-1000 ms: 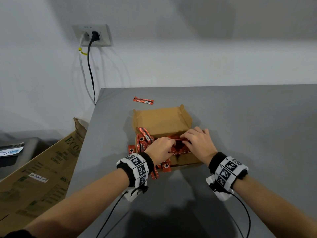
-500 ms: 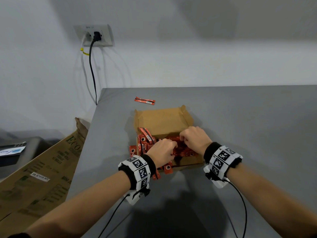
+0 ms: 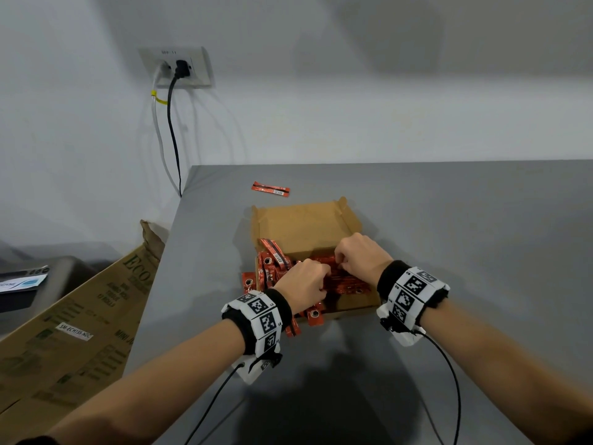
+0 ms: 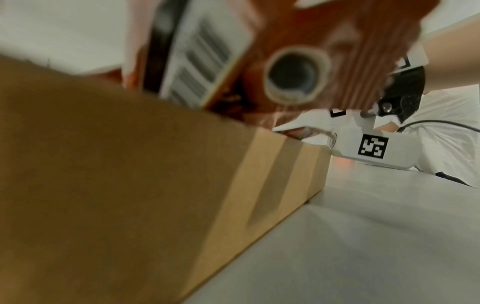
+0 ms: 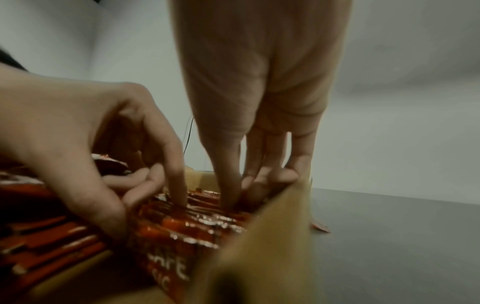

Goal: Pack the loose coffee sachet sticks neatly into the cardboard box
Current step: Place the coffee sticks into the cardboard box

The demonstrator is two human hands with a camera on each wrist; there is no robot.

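Taking the cardboard box (image 3: 305,226) as the landmark and working from its left: a few sachets (image 3: 272,268) stand crooked at the box's near-left corner, some poking over the wall and one or two lying on the grey table (image 3: 465,236) just outside it. The left hand (image 3: 303,285) comes next, over the near-left part of the box, its fingers curled down into the red pile; it seems to pinch a stick or two, though the head view hides the fingertips (the left wrist view shows only a blurred sachet close to the lens). Right of it, the right hand (image 3: 359,256) has its fingers bent and dug in among the packed sachets by the box's right wall, pressing and sorting rather than lifting anything that I can make out. To do this step well, I would press the row on the right flat and tight against the wall, then slide the crooked sticks from the left in alongside, all lying the same way, without buckling them. Beyond the box's far-left corner one stray sachet (image 3: 271,189) lies apart on the table, not yet packed.
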